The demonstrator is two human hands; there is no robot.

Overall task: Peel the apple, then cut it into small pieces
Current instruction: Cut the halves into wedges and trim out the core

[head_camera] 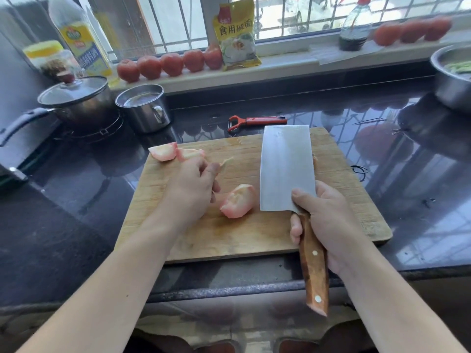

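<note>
Two hands worked: right hand (328,220) gripped the cleaver (286,169) to cut; left hand (193,187) pinched an apple scrap (226,162), clearing it.

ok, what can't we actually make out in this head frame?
- What the left hand pinches: a pale sliver, mostly hidden by its fingers.
- Board under the cleaver: hidden by the blade.
- Basin contents: cut off by the right edge.
- Pot contents: lid glare.
</note>
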